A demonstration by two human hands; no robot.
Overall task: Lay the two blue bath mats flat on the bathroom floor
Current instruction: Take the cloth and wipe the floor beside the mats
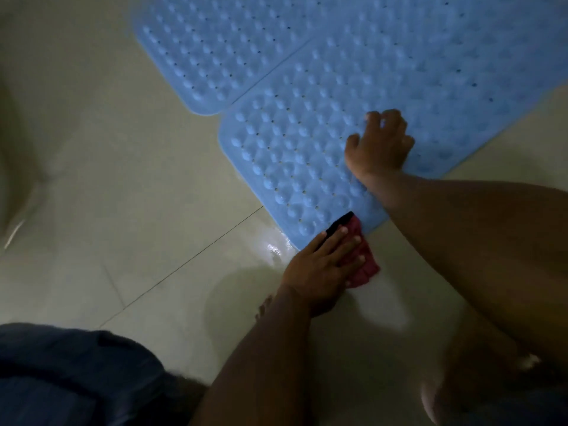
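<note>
Two light blue bath mats with bumps and small holes lie side by side on the tiled floor. The far mat (221,53) is at the upper left and the near mat (307,142) runs across the middle, their long edges touching. My right hand (379,144) presses down on the near mat close to its front edge, fingers bent. My left hand (322,265) lies flat with straight fingers on a red cloth with a black edge (367,265), on the floor at the near mat's front corner.
The pale floor tiles (138,179) have a wet, shiny patch (276,245) beside the mat's corner. My knee in dark blue clothing (67,373) fills the lower left. A pale rounded fixture (12,142) is at the left edge.
</note>
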